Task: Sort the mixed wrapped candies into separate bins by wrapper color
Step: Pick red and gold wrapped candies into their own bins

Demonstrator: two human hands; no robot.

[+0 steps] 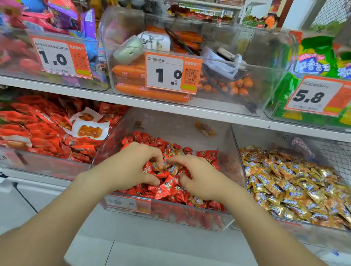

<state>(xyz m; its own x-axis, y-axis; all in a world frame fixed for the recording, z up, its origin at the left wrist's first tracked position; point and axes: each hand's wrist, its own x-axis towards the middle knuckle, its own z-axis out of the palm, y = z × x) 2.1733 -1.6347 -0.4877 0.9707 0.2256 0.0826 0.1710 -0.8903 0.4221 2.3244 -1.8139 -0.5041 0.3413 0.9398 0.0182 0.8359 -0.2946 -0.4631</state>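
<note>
A clear middle bin (165,214) on the lower shelf holds a heap of red-wrapped candies (165,186) with a few gold-wrapped candies (173,169) mixed in. Both my hands are inside it. My left hand (135,163) has curled fingers, and its fingertips pinch a gold candy at the top of the heap. My right hand (196,175) also curls over the pile, fingertips on the gold candies beside the left hand; whether it holds one is unclear. The clear bin on the right (238,157) is full of gold-wrapped candies (294,185).
A bin of red snack packets (37,132) stands at the lower left. On the upper shelf (172,107) are clear bins with orange sausages (150,93), mixed packets, green bags (318,65) and price tags (170,73). A wire basket (343,159) is at far right.
</note>
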